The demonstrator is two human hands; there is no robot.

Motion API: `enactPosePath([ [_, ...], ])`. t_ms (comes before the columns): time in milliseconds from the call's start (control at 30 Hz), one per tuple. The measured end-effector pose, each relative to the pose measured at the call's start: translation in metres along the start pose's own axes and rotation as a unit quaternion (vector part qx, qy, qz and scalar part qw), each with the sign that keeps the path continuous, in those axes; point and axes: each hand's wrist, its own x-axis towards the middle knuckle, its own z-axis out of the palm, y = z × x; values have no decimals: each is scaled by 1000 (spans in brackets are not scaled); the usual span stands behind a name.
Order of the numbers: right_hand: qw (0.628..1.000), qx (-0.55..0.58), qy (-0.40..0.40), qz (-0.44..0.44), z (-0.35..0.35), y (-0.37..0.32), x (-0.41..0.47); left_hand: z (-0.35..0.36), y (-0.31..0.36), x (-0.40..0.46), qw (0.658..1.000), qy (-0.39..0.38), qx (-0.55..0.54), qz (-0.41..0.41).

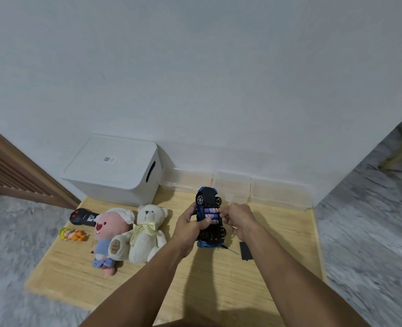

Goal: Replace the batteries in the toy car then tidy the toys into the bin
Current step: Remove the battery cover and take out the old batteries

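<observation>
The toy car [209,218] is being held belly-up above the middle of the wooden board [176,274], the left hand [190,223] curling its grip round the body while the right hand [237,218] is pinching at the batteries [211,216] in the open bay. A cell could be springing loose or going in reversed if the fingers are slipping, and the black cover [246,250] lying near the board's right edge could be getting knocked off.

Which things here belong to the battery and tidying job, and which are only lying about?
Job: toy car, batteries, battery cover, screwdriver, white bin, cream teddy bear, pink plush, small doll, remote control.
Lying about: clear containers.
</observation>
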Motion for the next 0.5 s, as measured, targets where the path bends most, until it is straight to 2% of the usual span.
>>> enactPosePath([
  [100, 1000, 15, -10, -10, 1, 1, -3, -2, 2, 2, 1000, -7, 0, 2],
  [233, 997, 25, -15, -68, 5, 2, -9, -3, 0, 2, 1000, -25, 16, -1],
  [367, 988, -55, 68, -131, 11, 3, -6, 2, -2, -3, 1000, -17, 5, 1],
  [500, 985, -96, 102, -100, 11, 3, -4, 3, 0, -3, 1000, -11, 3, 9],
])
